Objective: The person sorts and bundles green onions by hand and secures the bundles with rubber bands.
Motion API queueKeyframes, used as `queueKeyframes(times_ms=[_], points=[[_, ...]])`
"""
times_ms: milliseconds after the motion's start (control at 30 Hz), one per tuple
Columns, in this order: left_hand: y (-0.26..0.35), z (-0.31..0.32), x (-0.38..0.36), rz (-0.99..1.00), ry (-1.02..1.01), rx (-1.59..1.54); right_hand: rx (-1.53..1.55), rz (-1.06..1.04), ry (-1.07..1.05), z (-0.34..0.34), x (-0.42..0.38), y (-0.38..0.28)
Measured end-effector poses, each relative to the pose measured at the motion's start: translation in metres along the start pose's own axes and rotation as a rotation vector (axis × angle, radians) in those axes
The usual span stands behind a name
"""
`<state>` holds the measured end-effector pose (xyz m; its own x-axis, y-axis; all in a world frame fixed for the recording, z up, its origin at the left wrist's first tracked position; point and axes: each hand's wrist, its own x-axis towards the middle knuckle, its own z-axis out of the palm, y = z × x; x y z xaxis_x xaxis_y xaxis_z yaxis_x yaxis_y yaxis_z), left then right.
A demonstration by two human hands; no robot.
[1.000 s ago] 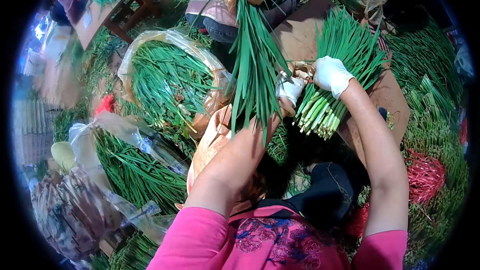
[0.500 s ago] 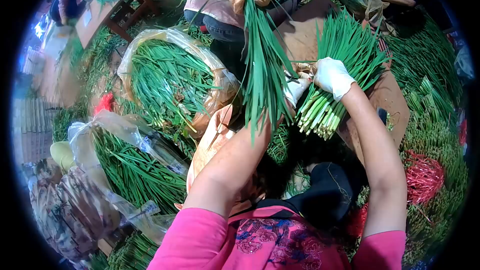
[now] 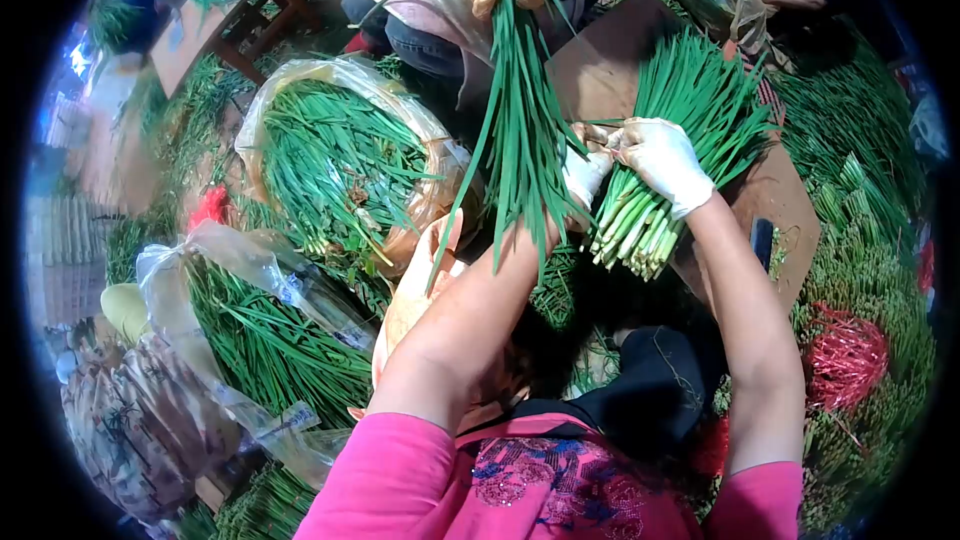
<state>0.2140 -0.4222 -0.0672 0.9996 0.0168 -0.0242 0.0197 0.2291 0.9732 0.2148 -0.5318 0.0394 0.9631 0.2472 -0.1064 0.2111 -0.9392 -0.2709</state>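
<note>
White-gloved right hand [image 3: 664, 160] has edged toward the left hand [image 3: 585, 172], so closed fingers meet beside the chive bundle [image 3: 640, 228].

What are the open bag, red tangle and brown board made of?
Open bag: thin plastic, glossy; see-through and crinkled. Red tangle: probably plastic ribbon, shiny; its strands glint. Brown board: perhaps wood, matt; no glare, grain unclear.

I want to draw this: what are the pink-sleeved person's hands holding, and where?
A bunch of green stalks, partway along, above the pale ends. The right hand lies on it; the left hand is at its side.
</note>
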Motion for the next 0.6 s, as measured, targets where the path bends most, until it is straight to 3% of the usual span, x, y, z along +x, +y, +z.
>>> queueKeyframes(times_ms=[33,100,167,200,267,300,400,500,600], points=[[0.025,-0.003,-0.002,-0.112,0.013,0.143,-0.064,0.027,-0.055,-0.002,0.001,-0.004],[-0.018,-0.010,0.011,-0.028,-0.112,0.377,-0.181,0.080,-0.157,0.000,0.005,-0.010],[-0.010,-0.009,0.013,-0.270,-0.024,0.224,-0.294,0.128,-0.247,0.000,0.010,-0.016],[0.004,-0.006,0.009,-0.516,-0.046,0.044,-0.309,0.126,-0.260,-0.001,0.011,-0.018],[-0.018,-0.004,0.016,-0.273,-0.051,-0.053,-0.339,0.118,-0.287,-0.003,0.011,-0.021],[-0.028,-0.006,0.018,-0.290,-0.105,-0.042,-0.350,0.123,-0.273,-0.002,0.012,-0.021],[0.024,-0.017,0.003,-0.335,-0.211,0.035,-0.337,0.131,-0.241,0.003,0.012,-0.020],[0.065,-0.017,0.000,-0.345,-0.254,0.326,-0.334,0.137,-0.208,0.005,0.011,-0.017],[0.022,-0.020,0.004,-0.311,-0.262,0.043,-0.334,0.135,-0.212,0.003,0.011,-0.019]])
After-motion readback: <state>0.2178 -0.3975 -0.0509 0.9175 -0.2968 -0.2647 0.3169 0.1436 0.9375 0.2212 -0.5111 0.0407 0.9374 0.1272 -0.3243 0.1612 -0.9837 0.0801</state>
